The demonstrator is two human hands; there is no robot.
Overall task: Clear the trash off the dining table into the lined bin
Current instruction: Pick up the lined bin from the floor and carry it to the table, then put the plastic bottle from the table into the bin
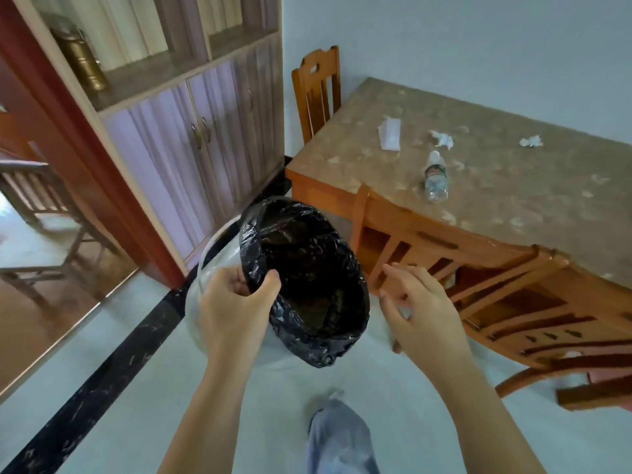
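Soft daylight fills the room, bright but even, and it seems strongest from the far left, where the wooden floor (51,302) beyond the doorway shines pale. The cabinet doors (191,155) carry a washed lilac glare. Shadows are faint; only a weak one lies under my left hand (236,302) on the pale floor. My right hand (424,309) is smeared with motion blur, its fingers (400,271) doubled. The black bin liner (307,278) glints in small crinkled highlights. The wide lens bends the door frame (68,131) and the surface (513,186) edge, and everything looks slightly soft, with compression smudging fine texture.
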